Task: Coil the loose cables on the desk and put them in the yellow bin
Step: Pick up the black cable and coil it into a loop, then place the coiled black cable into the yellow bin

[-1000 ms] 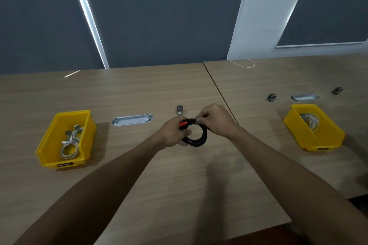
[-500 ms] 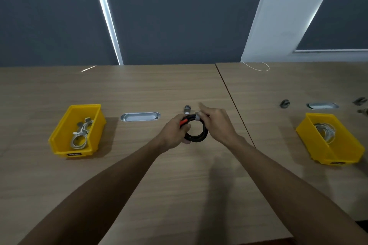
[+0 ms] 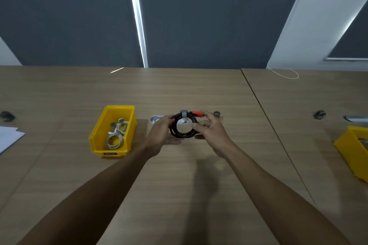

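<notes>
- Holding: black cable coil (image 3: 184, 128), red plugs, grey strap at the top, raised above the desk (image 3: 199, 89) between both hands.
- Left hand (image 3: 162, 135): fingers curled round the coil's left edge.
- Right hand (image 3: 211, 131): fingertips pinching the right edge near a red plug.
- Yellow bin (image 3: 93, 141): near, to the left, white coiled cables inside.
- Advice: keep the left grip firm, check the strap is snug, then carry left and lower the coil flat.
</notes>
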`<state>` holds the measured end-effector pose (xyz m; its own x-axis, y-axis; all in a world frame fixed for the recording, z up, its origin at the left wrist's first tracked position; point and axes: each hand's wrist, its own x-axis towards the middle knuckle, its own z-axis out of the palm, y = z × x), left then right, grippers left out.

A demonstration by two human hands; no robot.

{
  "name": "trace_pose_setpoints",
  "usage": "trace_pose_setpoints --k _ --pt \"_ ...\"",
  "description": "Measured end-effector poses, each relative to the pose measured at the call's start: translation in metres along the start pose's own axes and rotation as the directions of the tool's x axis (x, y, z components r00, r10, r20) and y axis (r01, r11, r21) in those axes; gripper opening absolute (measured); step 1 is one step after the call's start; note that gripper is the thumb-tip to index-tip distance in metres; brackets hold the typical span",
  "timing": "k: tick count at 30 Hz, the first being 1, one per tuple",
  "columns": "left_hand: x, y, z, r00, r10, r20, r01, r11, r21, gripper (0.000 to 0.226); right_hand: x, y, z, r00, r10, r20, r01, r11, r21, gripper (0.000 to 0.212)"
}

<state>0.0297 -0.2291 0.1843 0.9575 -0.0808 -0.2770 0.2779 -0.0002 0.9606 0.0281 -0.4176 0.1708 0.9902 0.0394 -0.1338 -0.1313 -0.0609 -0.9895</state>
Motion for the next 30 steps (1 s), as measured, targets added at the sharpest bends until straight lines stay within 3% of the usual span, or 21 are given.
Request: trace_pose_setpoints --k 9,16,22,30 --pt "0.015 -0.005 -0.161 0.988 -0.099 -0.115 0.097 0.995 -0.025 0.023 0.042 -0.007 0.147 0.999 0.013 0.047 -0.009 0.995 -0.098 0.054" --pt "0.03 -0.023 -0.25 0.971 -0.172 -0.166 0.164 0.985 -0.057 0.032 0.084 -0.006 0.23 0.992 0.066 0.105 -0.043 0.976 -0.213 0.057" --pt "0.048 -0.048 -0.276 0.938 -0.229 -0.259 0.166 0.956 -0.242 0.021 0.129 -0.003 0.265 0.975 0.128 0.18 -0.064 0.943 -0.326 0.057" --pt "0.087 -0.08 -0.267 0.814 -0.391 -0.43 0.145 0.854 -0.5 0.017 0.2 0.015 0.299 0.949 0.185 0.256 -0.029 0.859 -0.512 0.064"
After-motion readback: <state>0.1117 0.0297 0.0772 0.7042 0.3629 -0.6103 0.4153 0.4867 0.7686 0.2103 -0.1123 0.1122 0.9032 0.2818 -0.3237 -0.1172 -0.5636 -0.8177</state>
